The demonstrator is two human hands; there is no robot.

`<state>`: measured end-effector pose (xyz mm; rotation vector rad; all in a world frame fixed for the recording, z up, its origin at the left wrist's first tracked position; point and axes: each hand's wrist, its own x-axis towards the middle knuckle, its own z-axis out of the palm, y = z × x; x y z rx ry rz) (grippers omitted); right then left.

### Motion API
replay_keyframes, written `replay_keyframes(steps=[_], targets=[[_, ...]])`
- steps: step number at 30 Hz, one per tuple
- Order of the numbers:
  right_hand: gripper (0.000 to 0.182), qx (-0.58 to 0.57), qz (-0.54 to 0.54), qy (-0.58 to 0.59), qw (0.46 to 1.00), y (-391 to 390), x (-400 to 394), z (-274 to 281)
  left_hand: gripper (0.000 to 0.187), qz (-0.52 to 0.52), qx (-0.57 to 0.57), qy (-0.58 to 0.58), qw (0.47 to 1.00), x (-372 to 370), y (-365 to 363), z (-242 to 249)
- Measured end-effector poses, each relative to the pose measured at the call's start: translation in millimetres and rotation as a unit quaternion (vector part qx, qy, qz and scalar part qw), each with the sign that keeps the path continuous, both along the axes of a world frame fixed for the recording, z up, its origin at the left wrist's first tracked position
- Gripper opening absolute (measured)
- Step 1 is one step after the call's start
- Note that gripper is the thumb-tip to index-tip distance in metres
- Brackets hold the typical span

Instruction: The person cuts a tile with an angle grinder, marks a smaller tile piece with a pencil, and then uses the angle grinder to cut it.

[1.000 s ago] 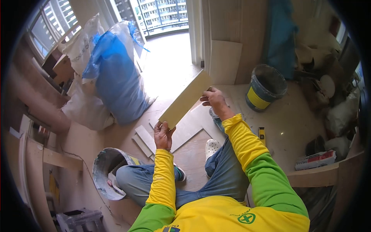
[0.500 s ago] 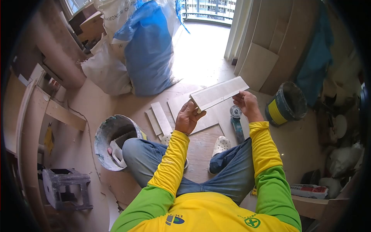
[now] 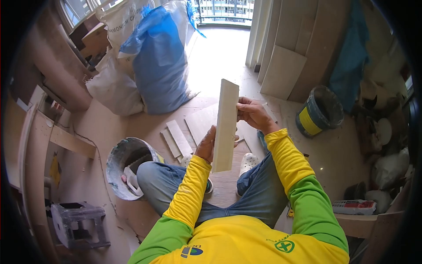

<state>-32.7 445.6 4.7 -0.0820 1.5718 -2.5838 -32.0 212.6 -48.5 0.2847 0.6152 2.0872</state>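
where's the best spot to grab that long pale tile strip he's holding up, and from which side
Grip the long pale tile strip across its narrow width, at the long edges, as both hands do now: the right hand pinches the right edge in the upper half, the left hand the left edge lower down. It stands nearly upright, so spaced side grips probably keep it from swinging.

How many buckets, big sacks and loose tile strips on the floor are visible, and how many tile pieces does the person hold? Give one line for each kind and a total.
Buckets: 2, grey bucket and blue-and-yellow bucket
Big sacks: 2, blue sack and white sack
Loose strips on floor: 2
Held tile: 1, in left hand and right hand
Total: 7
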Motion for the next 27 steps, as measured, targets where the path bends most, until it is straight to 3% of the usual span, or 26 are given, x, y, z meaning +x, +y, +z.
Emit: replay_keyframes(steps=[5,7,9,10,11,12,13,14,15,17,18,21,22,24,27], targets=[[0.04,0.008,0.031,0.002,0.999,-5.9,-5.3,1.1,0.08,0.014,-0.023,0.014,1.0,0.7,-17.0,24.1],[0.046,0.337,-0.044,-0.031,0.94,-9.3,4.5,29.4,0.072,0.025,-0.038,0.021,0.999,-2.0,-21.0,28.0],[0.05,0.551,-0.186,0.005,0.813,16.2,11.0,29.4,0.074,0.054,-0.08,0.033,0.995,-6.9,-29.0,32.2],[0.045,0.508,-0.28,0.02,0.814,33.7,19.7,27.6,0.076,0.083,-0.118,0.047,0.988,-7.8,-34.8,34.5],[0.041,0.394,-0.31,0.017,0.865,41.9,42.2,49.3,0.076,0.1,-0.133,0.061,0.984,-10.3,-40.6,39.7],[0.041,0.391,-0.325,-0.01,0.861,54.2,60.9,48.9,0.075,0.111,-0.147,0.072,0.98,-12.5,-47.4,46.6],[0.037,0.201,-0.348,0.025,0.915,69.0,82.5,43.1,0.075,0.111,-0.185,0.084,0.973,-15.4,-58.7,55.6],[0.034,0.007,-0.37,0.065,0.927,84.9,108.8,31.9,0.074,0.106,-0.222,0.095,0.965,-19.3,-68.0,64.5],[0.034,0.014,-0.398,0.041,0.916,103.0,134.3,8.2,0.075,0.163,-0.246,0.091,0.951,-19.6,-70.6,68.6],[0.03,0.112,-0.477,-0.16,0.857,132.6,193.3,-72.7,0.076,0.144,-0.234,0.1,0.956,-27.1,-97.9,66.4],[0.03,0.101,-0.497,-0.241,0.828,143.7,231.9,-120.9,0.077,0.16,-0.222,0.097,0.957,-28.3,-104.2,65.9],[0.024,0.077,-0.517,-0.44,0.73,147.7,355.6,-258.3,0.076,0.072,-0.087,0.058,0.992,-36.3,-118.6,46.0],[0.021,0.05,-0.546,-0.494,0.675,132.0,381.7,-279.7,0.076,0.071,-0.092,0.053,0.992,-32.9,-112.8,42.6],[0.018,0.01,-0.528,-0.555,0.643,108.3,430.7,-320.7,0.076,0.122,-0.107,-0.023,0.986,-24.2,-98.6,38.2],[0.016,0.099,-0.451,-0.618,0.636,84.1,455.5,-349.2,0.075,0.047,-0.06,-0.028,0.997,-31.2,-85.4,19.3]])
